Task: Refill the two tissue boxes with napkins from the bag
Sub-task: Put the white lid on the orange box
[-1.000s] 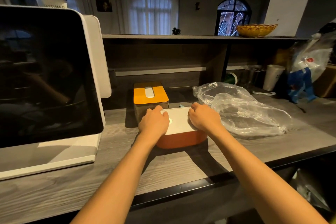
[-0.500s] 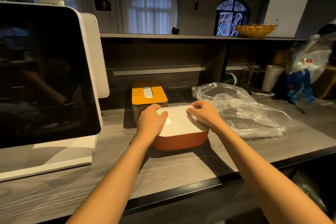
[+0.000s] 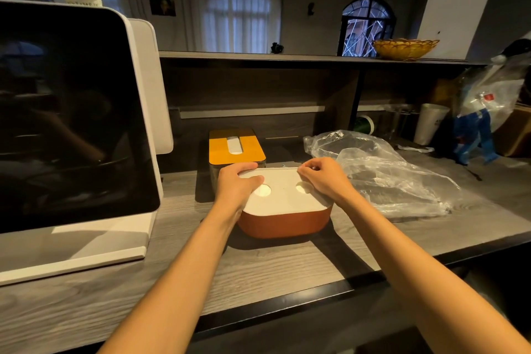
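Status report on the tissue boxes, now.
Left hand and right hand both gripping white lid of orange box. Yellow-lidded box behind, untouched. Plastic bag lying right; nothing blocking.

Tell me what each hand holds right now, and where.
Both grip the white lid of the rust-orange box: left hand at its far-left corner, right hand at its far-right edge.

Two tissue boxes [image 3: 284, 210] [image 3: 236, 146], one plastic bag [image 3: 382, 175], one screen [image 3: 71, 118], one basket [image 3: 405, 47], two hands [image 3: 238, 185] [image 3: 323, 178].
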{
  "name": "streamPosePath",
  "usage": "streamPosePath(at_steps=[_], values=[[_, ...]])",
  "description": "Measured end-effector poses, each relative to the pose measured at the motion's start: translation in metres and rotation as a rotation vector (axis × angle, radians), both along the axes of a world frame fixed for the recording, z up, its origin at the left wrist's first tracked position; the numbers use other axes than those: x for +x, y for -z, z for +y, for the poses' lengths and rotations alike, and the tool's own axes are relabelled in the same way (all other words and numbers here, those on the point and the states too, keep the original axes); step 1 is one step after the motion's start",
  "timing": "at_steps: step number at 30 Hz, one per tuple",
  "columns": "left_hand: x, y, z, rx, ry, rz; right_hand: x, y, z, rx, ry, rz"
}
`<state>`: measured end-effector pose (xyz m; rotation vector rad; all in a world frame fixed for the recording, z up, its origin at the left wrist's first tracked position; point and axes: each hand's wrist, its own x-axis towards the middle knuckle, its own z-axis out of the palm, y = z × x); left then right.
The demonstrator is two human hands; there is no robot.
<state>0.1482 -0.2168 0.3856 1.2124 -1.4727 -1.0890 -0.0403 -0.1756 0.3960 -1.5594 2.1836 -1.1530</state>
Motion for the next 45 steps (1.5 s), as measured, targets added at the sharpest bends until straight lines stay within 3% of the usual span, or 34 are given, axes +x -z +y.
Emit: streamPosePath(at_steps=[9, 15, 20, 25, 32, 42, 45], values=[[-0.003, 0.002, -0.002, -0.016, -0.028, -0.072, -0.003, 0.007, 0.000, -0.050, 0.001, -0.095], [-0.001, 0.004, -0.002, 0.065, 0.007, -0.080, -0.001, 0.005, 0.000, 0.041, -0.021, -0.047], [0.000, 0.005, -0.003, 0.152, 0.015, -0.037, -0.004, 0.002, -0.002, 0.240, -0.079, -0.021], [0.003, 0.006, 0.002, 0.236, 0.043, 0.088, -0.006, 0.003, -0.003, 0.277, -0.096, -0.066], [0.009, 0.006, 0.007, 0.458, 0.080, 0.213, -0.006, 0.004, 0.001, 0.220, -0.059, -0.159], [0.012, -0.008, 0.013, 0.530, 0.192, 0.277, 0.002, 0.012, 0.018, -0.010, 0.000, -0.150], [0.013, -0.005, 0.013, 0.524, 0.173, 0.277, 0.003, 0.012, 0.017, -0.011, 0.027, -0.240]])
